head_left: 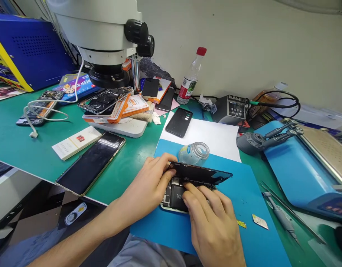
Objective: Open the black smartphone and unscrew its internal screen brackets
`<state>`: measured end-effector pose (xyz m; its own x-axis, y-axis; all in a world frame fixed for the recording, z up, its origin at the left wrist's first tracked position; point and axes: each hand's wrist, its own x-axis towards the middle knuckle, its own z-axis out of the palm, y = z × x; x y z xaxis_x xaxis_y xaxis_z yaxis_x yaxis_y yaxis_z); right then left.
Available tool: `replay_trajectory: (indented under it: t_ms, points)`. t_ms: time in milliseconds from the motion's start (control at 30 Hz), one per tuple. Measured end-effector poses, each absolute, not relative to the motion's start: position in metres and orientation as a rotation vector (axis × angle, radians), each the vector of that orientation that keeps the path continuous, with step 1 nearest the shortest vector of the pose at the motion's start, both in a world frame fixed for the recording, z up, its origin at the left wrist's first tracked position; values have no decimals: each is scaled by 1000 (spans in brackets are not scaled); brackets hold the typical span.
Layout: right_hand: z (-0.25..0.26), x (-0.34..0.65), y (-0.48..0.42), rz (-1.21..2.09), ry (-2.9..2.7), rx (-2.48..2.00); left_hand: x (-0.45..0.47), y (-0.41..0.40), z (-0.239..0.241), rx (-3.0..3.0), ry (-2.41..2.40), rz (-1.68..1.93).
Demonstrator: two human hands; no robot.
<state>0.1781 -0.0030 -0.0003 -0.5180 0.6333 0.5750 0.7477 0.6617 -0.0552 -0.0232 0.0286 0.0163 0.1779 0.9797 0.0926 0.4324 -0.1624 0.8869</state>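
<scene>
An opened phone (173, 194) lies on a blue mat (243, 193), its battery and boards showing. Its black screen panel (202, 173) is lifted at an angle above the body. My left hand (148, 185) grips the panel's left end with curled fingers. Fingers of my right hand (212, 218) press down together into the phone body under the raised panel. A small glass jar (194, 152) stands just behind the phone.
A microscope (104, 40) stands at the back left over stacked phones and orange boxes (115, 105). A large dark phone (91, 163) lies on the left, another (179, 122) on white paper. Tweezers (282, 217), a blue machine (299, 170), a soldering station (233, 109) and a bottle (191, 76) sit on the right.
</scene>
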Motion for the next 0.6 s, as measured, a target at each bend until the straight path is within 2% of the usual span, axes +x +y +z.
replay_trajectory:
  t_ms: [267,600]
  points:
    - [6,175,-2,-512,-2488,-977,-22,28,13,1702,1352,911]
    - [7,190,6,-187,-2430,-984,-22,30,16,1725,1363,926]
